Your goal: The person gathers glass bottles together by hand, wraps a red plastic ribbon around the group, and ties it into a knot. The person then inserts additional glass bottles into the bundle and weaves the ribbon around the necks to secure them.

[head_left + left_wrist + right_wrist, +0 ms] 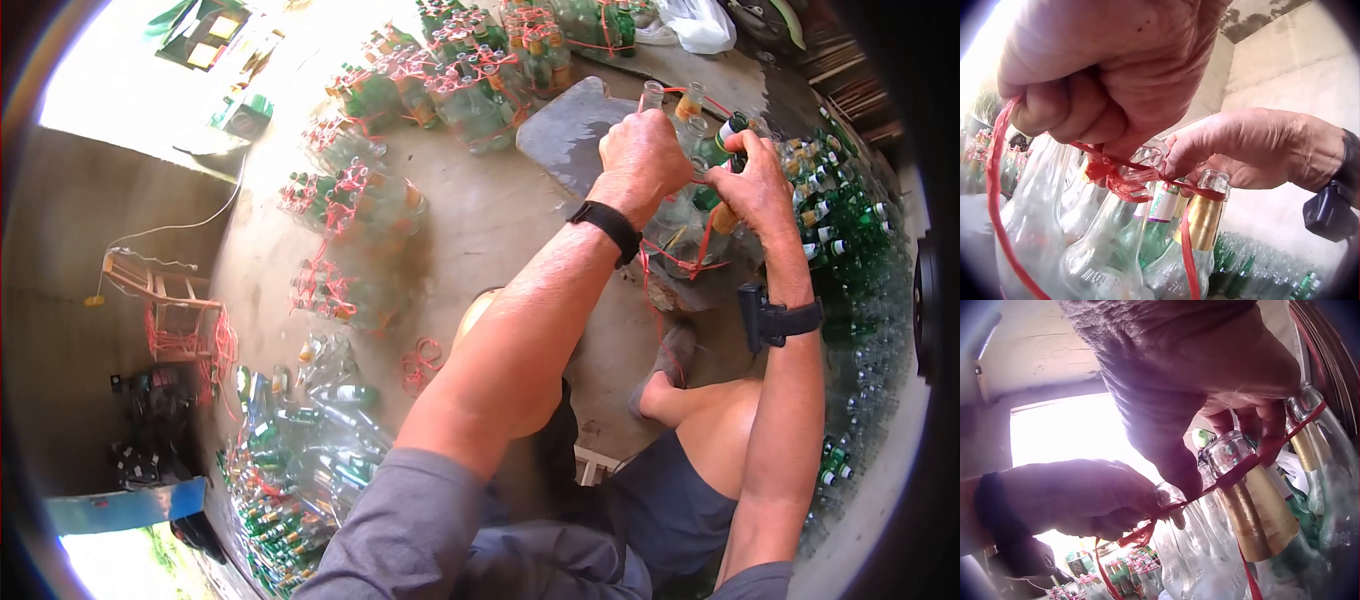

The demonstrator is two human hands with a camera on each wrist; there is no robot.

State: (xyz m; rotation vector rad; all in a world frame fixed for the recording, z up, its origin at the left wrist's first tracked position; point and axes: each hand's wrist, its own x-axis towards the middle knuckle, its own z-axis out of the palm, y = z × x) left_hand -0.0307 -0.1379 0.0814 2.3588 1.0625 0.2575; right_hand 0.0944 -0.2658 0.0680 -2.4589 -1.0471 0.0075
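A bundle of glass bottles (pixel 690 215) stands before me, red plastic twine (pixel 1188 262) running round the necks. My left hand (pixel 645 155) has its fingers curled tight on the twine, above a bunched knot (pixel 1119 178) in the left wrist view. My right hand (pixel 760 190) reaches over the necks from the other side, its thumb (pixel 1179 465) and fingers on the twine around a gold-foiled bottle (pixel 1260 519). A green bottle with a white neck label (pixel 733 128) tilts beside that hand. The right fingertips are partly hidden behind the necks.
Several twine-tied bottle bundles (pixel 470 110) stand on the floor ahead and to the left. Loose bottles (pixel 300 440) lie in a heap at lower left, and a mass of green bottles (pixel 840 200) lines the right. A wooden stool (pixel 165 290) carries red twine. A flat board (pixel 565 130) lies beyond.
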